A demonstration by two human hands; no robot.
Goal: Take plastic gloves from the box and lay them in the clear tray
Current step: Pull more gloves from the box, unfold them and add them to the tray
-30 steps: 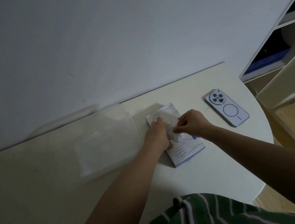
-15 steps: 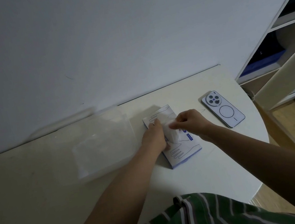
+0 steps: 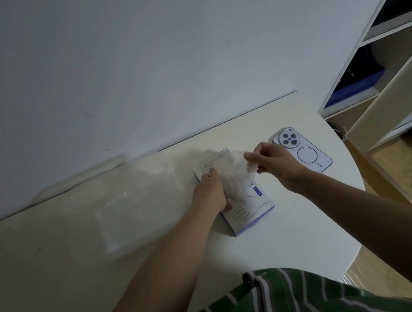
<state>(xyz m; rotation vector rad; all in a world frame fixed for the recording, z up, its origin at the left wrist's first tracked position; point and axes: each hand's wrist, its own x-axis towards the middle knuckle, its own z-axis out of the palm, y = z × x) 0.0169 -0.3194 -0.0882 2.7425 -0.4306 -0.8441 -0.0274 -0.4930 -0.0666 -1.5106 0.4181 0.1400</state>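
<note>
Pinching a glove (image 3: 236, 175), right fingers (image 3: 253, 157) hover beside the phone (image 3: 306, 153); left fingers (image 3: 212, 174) press the box (image 3: 253, 209) by the tray (image 3: 131, 204).

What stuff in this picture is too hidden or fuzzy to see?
1. Box opening, head view: covered by the left hand and the glove that the right hand pinches.
2. Gloves left inside: hidden by the box walls.
3. Blue label print: too small.
4. Clear tray contents: blurred, see-through.
5. Shelf: cut off by the right edge.
</note>
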